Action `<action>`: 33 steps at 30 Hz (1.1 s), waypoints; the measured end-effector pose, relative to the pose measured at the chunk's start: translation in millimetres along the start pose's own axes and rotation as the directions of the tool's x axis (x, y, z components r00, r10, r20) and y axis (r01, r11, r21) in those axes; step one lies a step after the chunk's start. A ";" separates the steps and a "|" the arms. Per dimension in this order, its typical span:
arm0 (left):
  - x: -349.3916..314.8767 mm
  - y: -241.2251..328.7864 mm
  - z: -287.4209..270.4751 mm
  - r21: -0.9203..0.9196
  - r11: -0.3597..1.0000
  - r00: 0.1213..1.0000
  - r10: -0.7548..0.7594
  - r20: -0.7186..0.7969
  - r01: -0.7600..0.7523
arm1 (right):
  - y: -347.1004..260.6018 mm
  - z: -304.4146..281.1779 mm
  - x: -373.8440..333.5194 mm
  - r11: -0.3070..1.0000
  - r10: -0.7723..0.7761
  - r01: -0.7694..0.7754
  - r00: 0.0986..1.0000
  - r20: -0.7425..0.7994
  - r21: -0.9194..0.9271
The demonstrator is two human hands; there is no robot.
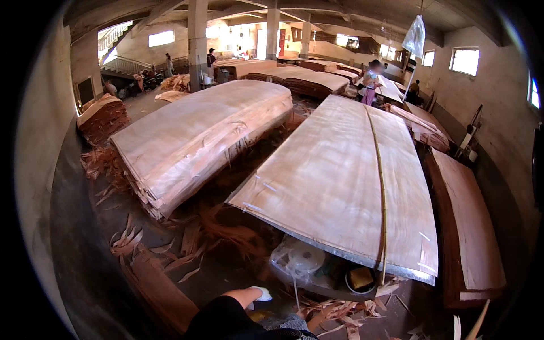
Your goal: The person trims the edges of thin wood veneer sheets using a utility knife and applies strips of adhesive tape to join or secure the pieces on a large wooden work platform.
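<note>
Neither of my hands can be made out. At the lower edge, black cloth point(221, 323) of my clothing shows, with a short stretch of bare skin point(242, 296) ending in something white point(263, 293); it looks like a leg and shoe, but I cannot be sure. Nearest to me is a large pale wood veneer sheet point(323, 170) on a raised stack. A thin long strip point(378, 164) lies lengthwise across it. Under its near edge are a white roll in clear plastic point(303, 258) and a dark round container point(360, 279) holding a yellowish block.
A tall veneer stack point(204, 124) stands to the left, a lower one point(467, 221) to the right. Torn veneer scraps point(226, 232) litter the floor between them. Farther off, a person point(371, 85) stands among more stacks, near a pillar point(198, 45) and a hanging plastic bag point(415, 37).
</note>
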State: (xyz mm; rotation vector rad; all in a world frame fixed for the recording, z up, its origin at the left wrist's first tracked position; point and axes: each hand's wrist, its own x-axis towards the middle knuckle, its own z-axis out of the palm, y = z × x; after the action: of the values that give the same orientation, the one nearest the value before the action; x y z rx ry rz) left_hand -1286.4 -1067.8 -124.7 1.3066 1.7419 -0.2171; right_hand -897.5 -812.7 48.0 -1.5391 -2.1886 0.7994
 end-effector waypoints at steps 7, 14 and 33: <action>77.4 76.0 -10.3 -0.098 0.968 0.972 0.234 0.004 -0.232 | 43.9 -22.5 -4.9 0.999 0.044 -0.043 0.999 -0.011 0.020; 53.3 77.4 -14.7 -0.012 0.994 0.992 0.111 0.059 -0.111 | 55.6 -24.5 -5.6 0.997 0.080 -0.080 0.997 -0.016 -0.001; -17.2 -105.3 -7.4 -0.320 0.933 0.983 -0.181 -0.020 0.165 | -26.4 39.3 24.2 0.989 -0.037 0.049 0.995 0.088 -0.138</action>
State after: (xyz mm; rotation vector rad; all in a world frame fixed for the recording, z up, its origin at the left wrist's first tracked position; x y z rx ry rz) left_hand -1377.8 -1119.1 -145.9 0.9326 1.8463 -0.0011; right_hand -948.1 -806.4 32.9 -1.5432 -2.3764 0.7241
